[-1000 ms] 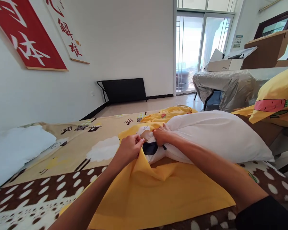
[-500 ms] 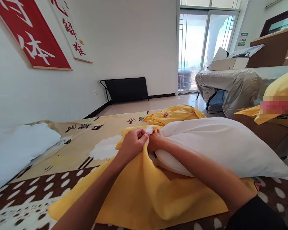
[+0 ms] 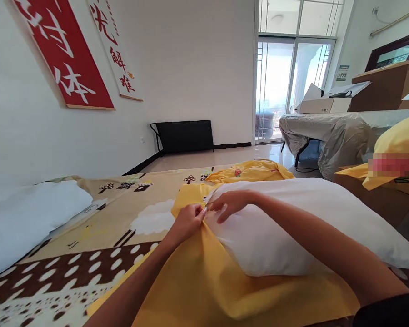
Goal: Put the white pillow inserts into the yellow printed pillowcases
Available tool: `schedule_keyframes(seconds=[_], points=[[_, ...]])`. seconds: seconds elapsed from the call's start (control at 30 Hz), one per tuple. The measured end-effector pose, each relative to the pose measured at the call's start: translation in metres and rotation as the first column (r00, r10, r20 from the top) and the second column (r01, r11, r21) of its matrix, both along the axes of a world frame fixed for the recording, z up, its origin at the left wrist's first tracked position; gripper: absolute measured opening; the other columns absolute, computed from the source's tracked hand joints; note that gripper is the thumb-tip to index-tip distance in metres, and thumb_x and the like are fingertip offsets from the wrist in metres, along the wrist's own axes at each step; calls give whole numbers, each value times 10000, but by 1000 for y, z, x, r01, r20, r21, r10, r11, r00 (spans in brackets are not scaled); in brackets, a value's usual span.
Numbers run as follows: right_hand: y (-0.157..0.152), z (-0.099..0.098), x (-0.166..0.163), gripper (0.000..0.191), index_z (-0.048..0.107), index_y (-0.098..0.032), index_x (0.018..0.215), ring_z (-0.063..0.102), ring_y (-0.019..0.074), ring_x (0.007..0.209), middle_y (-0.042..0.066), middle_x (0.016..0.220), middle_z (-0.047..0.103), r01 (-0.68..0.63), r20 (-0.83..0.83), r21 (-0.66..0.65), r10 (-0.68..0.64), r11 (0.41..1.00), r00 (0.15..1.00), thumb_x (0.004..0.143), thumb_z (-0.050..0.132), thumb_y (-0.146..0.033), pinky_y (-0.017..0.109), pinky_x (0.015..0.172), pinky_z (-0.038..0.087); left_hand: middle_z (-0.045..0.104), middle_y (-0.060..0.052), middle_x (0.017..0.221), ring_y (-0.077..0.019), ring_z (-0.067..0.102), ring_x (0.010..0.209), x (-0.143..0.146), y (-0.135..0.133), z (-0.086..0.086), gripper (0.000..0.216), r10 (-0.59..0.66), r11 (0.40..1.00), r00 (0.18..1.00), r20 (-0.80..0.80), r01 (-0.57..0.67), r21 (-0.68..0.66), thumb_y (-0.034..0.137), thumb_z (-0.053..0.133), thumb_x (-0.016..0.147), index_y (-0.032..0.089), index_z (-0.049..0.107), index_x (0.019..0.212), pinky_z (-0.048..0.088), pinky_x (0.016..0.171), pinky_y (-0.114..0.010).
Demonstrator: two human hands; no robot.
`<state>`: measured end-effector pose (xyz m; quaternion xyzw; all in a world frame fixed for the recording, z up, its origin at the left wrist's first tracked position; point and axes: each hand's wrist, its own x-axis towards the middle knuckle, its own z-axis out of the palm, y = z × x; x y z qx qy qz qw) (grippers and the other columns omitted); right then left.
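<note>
My left hand (image 3: 190, 221) is closed in a pinch at the gathered edge of a yellow pillowcase (image 3: 177, 281), beside the near-left end of a white pillow (image 3: 293, 218). The pillow lies partly on the yellow cloth, its left end by the pillowcase's edge. Just right of my left hand, my right hand (image 3: 232, 203) rests over the pillow's left end with thumb and fingers apart. Its fingertips reach toward the pinched edge; whether they touch the cloth I cannot tell.
A patterned blanket (image 3: 122, 213) spreads underneath, with another white pillow (image 3: 37, 218) on the left. More yellow cloth (image 3: 255, 171) lies crumpled beyond. At right, a yellow pillow (image 3: 402, 141) sits by a plastic-covered table (image 3: 341, 131) bearing boxes (image 3: 381, 86).
My right hand has drawn out from the pillowcase opening and its fingers have spread over the pillow. My left hand keeps its pinch. The view has tilted up slightly.
</note>
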<state>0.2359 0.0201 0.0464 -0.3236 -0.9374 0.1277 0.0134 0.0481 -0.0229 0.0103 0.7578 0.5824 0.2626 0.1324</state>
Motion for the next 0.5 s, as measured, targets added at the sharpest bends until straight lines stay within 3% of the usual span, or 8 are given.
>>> schedule_keyframes(seconds=[0.1,0.2,0.27,0.33,0.4,0.5], points=[[23,8,36,571,517,-203,1318,480,235,1250,86,1359,530,287,-87,39,-283,957,955,788,629,-383,338,1039,351,516,1,578,-151,466,575,5,-9,0,256,-24,1000,1000,-6,24,9,370,396,777,194,446,598,307,553,-268],[41,-2,68,722,384,-156,1418,307,324,1366,161,1461,386,435,-125,93,-423,895,897,811,577,-495,498,1114,182,526,4,587,-146,481,577,10,-26,3,253,-79,997,997,-17,79,3,360,398,806,197,436,616,319,553,-262],[46,-15,79,765,413,-157,1404,362,347,1333,166,1426,436,481,-114,68,-472,874,874,804,512,-621,517,1091,225,553,3,608,-141,505,581,12,-36,4,259,-118,993,988,-98,118,-2,348,379,841,196,444,641,337,553,-254],[46,-27,83,805,462,-143,1371,456,346,1263,170,1375,497,499,-109,40,-493,865,863,786,464,-696,473,1024,346,591,-7,646,-146,542,600,12,-43,3,258,-117,992,948,-296,123,0,310,352,871,194,476,677,362,559,-251],[42,-34,79,788,503,-145,1333,523,320,1195,157,1328,545,495,-126,38,-487,868,864,779,468,-703,403,943,424,624,-40,693,-177,580,637,13,-44,2,234,-68,996,872,-485,88,19,256,355,869,183,534,737,392,574,-272],[32,-35,70,651,566,-188,1240,586,284,1085,119,1219,622,477,-174,91,-458,874,872,790,501,-654,354,863,448,644,-125,904,-263,609,828,20,-36,2,242,36,994,819,-573,31,107,187,427,813,136,584,991,446,658,-337]])
